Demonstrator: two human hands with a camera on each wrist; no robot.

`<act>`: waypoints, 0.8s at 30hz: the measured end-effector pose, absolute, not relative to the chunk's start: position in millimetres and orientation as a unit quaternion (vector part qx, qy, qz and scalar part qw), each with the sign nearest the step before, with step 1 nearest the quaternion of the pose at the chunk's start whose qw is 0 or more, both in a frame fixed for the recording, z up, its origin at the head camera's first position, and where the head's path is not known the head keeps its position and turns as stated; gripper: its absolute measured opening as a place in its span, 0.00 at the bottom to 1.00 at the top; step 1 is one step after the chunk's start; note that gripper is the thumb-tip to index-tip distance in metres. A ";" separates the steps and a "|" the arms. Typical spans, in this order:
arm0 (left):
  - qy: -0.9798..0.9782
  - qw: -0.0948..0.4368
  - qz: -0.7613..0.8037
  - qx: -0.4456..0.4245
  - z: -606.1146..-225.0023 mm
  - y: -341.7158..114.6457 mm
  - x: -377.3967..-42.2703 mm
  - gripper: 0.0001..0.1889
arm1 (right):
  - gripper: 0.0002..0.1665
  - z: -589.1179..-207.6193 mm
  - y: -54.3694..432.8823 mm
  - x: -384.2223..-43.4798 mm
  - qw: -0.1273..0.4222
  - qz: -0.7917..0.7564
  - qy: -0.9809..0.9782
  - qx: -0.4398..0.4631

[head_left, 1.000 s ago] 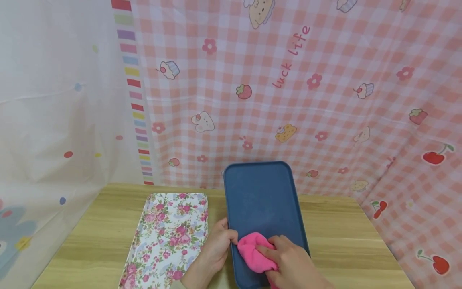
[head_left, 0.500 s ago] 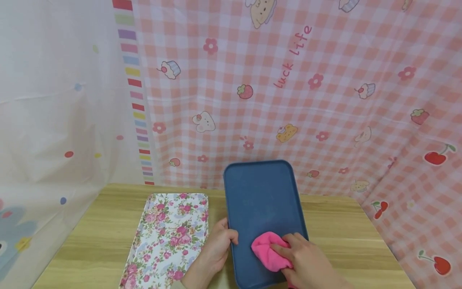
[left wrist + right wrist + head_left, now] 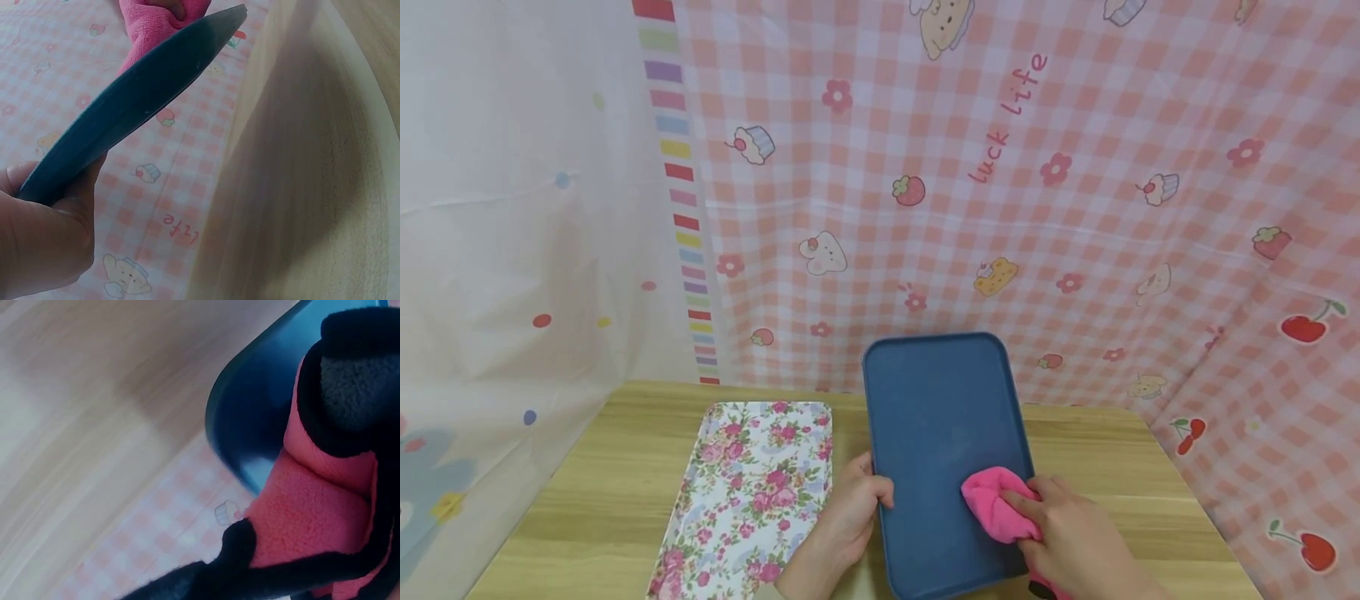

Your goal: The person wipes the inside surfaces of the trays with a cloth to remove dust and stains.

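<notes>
A dark blue rectangular tray [image 3: 947,417] is held tilted up off the table, its inner face toward me. My left hand [image 3: 853,508] grips its left edge, thumb on the near side; the left wrist view shows the tray [image 3: 134,94] edge-on between thumb and fingers of that hand [image 3: 47,234]. My right hand [image 3: 1071,533] holds a bunched pink cloth [image 3: 1000,504] against the tray's lower right part, by the right rim. In the right wrist view the cloth [image 3: 312,519] and a black strap hide most of the right hand.
A white tray with pink flowers [image 3: 760,483] lies on the wooden table [image 3: 1112,475], left of the left hand. Behind the table hangs a pink checked curtain [image 3: 865,167], with a whitish sheet [image 3: 550,233] on the left.
My right hand has moved the pink cloth rightward across the tray, from near its left edge to its right rim, and slightly up. The left hand keeps its grip in place.
</notes>
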State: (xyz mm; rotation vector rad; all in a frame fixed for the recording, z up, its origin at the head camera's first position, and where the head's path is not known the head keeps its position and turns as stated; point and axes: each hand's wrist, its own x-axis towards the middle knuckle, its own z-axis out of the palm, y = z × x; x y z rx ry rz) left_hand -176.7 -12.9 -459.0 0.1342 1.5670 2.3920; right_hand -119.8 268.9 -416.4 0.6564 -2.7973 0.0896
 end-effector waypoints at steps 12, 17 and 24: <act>0.542 0.127 0.830 0.036 -460.6 -14.0 -177.6 0.36 | 0.29 -413.7 285.1 -117.8 0.113 0.027 -0.975 0.188; 0.538 0.123 0.833 0.038 -461.2 -14.7 -179.0 0.36 | 0.29 -416.4 292.3 -117.2 0.109 0.022 -0.975 0.194; 0.530 0.122 0.838 0.040 -461.0 -14.4 -179.8 0.36 | 0.31 -418.5 300.6 -114.7 0.106 0.033 -0.974 0.199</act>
